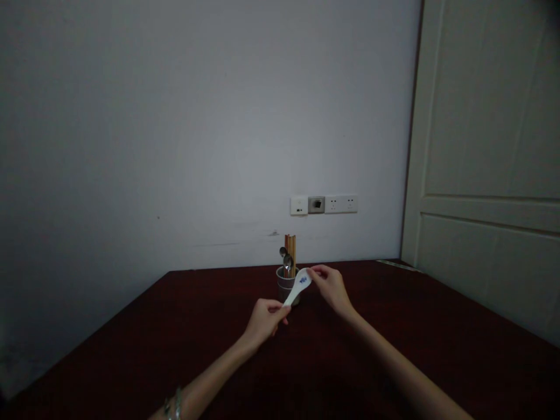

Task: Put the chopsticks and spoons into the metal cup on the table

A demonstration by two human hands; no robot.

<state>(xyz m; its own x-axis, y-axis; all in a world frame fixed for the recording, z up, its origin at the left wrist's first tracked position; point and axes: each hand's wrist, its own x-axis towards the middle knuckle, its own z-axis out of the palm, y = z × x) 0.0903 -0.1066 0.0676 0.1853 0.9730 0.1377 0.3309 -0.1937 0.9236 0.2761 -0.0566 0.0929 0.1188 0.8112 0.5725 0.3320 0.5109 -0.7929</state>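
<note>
A white soup spoon [296, 289] with a blue pattern in its bowl is held up between both hands, tilted with the bowl at the upper right. My left hand [263, 319] pinches the end of its handle. At the rim of the bowl, my right hand [329, 286] grips with thumb and fingers. Right behind the spoon stands a metal cup [284, 284], partly covered by it. Wooden chopsticks [293, 251] and two metal spoons [287, 261] stand upright in that cup.
The dark red table [210, 297] reaches back to a pale wall [219, 146]. Sockets and switch plates [341, 203] sit on the wall above the table's far edge. A light panelled door [485, 175] borders the table on the right.
</note>
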